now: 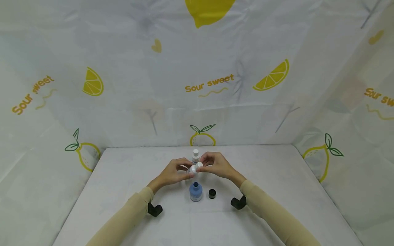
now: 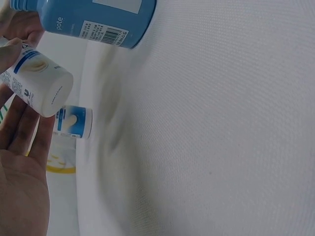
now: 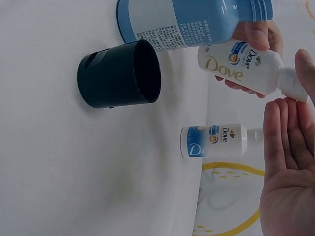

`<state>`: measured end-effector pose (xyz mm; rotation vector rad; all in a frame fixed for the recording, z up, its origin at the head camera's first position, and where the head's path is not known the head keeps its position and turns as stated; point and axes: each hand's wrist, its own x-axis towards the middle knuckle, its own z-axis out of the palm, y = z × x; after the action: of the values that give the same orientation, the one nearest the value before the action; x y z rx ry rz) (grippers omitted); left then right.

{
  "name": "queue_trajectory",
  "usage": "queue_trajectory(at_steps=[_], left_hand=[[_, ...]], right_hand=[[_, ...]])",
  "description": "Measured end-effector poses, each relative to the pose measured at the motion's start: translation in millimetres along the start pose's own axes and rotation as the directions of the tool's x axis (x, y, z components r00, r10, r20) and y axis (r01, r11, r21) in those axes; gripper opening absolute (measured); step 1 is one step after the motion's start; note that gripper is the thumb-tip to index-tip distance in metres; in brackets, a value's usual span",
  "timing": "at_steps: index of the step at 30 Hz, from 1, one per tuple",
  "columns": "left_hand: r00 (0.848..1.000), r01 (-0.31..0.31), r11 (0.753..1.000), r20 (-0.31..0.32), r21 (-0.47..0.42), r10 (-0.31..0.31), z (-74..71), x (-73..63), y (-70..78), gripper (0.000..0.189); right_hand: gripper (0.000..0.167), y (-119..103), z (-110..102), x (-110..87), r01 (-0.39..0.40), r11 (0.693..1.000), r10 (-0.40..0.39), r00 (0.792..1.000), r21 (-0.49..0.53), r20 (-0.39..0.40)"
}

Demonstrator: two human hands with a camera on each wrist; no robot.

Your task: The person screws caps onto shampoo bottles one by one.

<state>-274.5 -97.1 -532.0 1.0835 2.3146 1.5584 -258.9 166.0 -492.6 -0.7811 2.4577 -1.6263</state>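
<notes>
My left hand (image 1: pixel 172 172) grips a small white Dove bottle (image 3: pixel 241 66) by its body, raised off the table and tilted with its top toward the right. Thumb and fingertips of my right hand (image 1: pixel 218 165) pinch the white cap (image 3: pixel 293 84), which sits on the bottle's neck. Behind the hands a second Dove bottle (image 3: pixel 214 141), white with a blue lower label and a white cap, stands upright. Nearer to me is an upright blue bottle (image 1: pixel 195 193) with an uncovered mouth. Right of it lies a black cap (image 1: pixel 212 193), its hollow side up.
A white cloth covers the table (image 1: pixel 147 225), and its far edge meets a lemon-print curtain (image 1: pixel 123 116). More of this curtain hangs at both sides. Dark wrist devices (image 1: pixel 238 203) stick out inward from both sleeves.
</notes>
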Motion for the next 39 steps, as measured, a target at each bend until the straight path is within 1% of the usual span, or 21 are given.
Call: queue_trajectory(at_steps=[6, 14, 25, 33, 39], left_hand=[[1.0, 0.0, 1.0, 0.0, -0.002, 0.0, 0.4, 0.2, 0.5, 0.032], [1.0, 0.009, 1.0, -0.005, -0.005, -0.009, 0.4, -1.3, -0.3, 0.033], [1.0, -0.009, 1.0, -0.001, 0.008, 0.009, 0.2, 0.7, -0.8, 0.032], [1.0, -0.016, 1.0, -0.004, 0.018, 0.016, 0.0, 1.3, -0.8, 0.031], [1.0, -0.018, 1.0, -0.005, 0.01, 0.018, -0.3, 0.7, 0.2, 0.03]], right_hand=[[0.026, -1.0, 1.5, -0.3, 0.0, 1.0, 0.0, 1.0, -0.004, -0.018], [0.027, -3.7, 2.9, -1.7, -0.009, 1.0, 0.009, 1.0, 0.003, -0.015], [0.03, -3.7, 3.0, -2.4, -0.025, 1.0, 0.025, 1.0, 0.007, -0.018], [0.035, -1.6, 3.6, -2.5, -0.021, 1.0, 0.021, 1.0, 0.009, -0.021], [0.034, 0.3, -0.3, -2.2, -0.006, 1.0, 0.006, 1.0, 0.012, 0.004]])
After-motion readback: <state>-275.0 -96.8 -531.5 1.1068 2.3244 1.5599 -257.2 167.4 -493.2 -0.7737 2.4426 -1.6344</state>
